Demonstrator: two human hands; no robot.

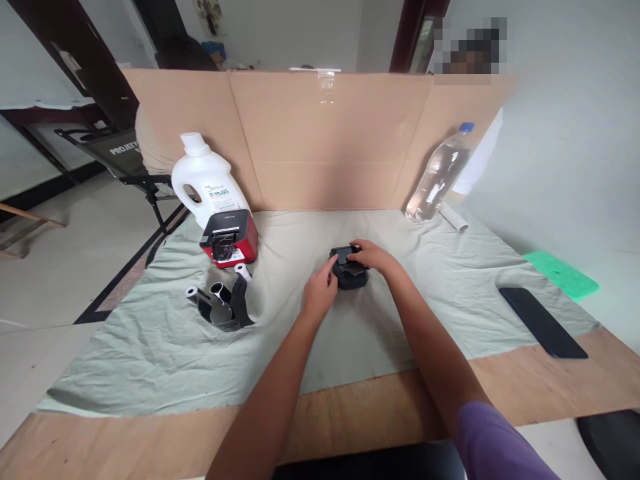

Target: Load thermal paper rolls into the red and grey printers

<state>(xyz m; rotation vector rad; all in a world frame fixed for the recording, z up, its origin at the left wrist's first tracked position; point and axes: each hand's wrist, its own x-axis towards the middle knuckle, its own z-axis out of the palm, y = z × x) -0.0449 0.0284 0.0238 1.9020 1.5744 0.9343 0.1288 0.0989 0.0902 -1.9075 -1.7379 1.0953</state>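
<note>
A small black device (351,279), boxy like a portable printer, stands on the cloth in front of me. A dark flap or strip shows at its top, though fingers cover part of it. My left hand (321,291) holds the device's left side, with the index finger reaching along its upper edge. From the right, my right hand (372,256) grips the far right part of the device, its fingers bent over the top. What lies under those fingertips is hidden.
Left of my hands are a red and black printer (249,239), several rolls in a black holder (225,313) and a white jug (213,177). To the right lie a water bottle (440,177), a white tube (453,218), a phone (543,321) and a green pad (563,273). Cardboard (325,140) stands behind.
</note>
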